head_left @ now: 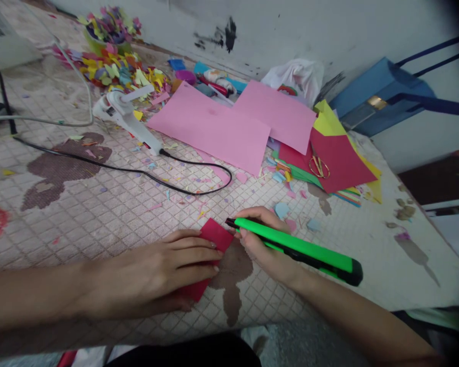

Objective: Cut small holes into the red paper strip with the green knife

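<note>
A folded-looking strip of red paper [218,235] lies on the patterned table cover [137,224] near the front edge. Across it rests my left hand [176,270], fingers stretched out side by side and pressing it flat. My right hand [265,237] grips a green and black stapler-like tool [309,251] near its narrow dark tip. That tip points left, close to the upper right corner of the red paper. The tool's thick black end extends to the right above my right forearm.
Pink sheets [214,125] lie behind my hands, with red sheets [344,163] and small scissors [319,167] to the right. A white glue gun [130,122] trails a black cable. Paper cutouts [122,71] are heaped at the back left. A blue bag [382,97] stands back right.
</note>
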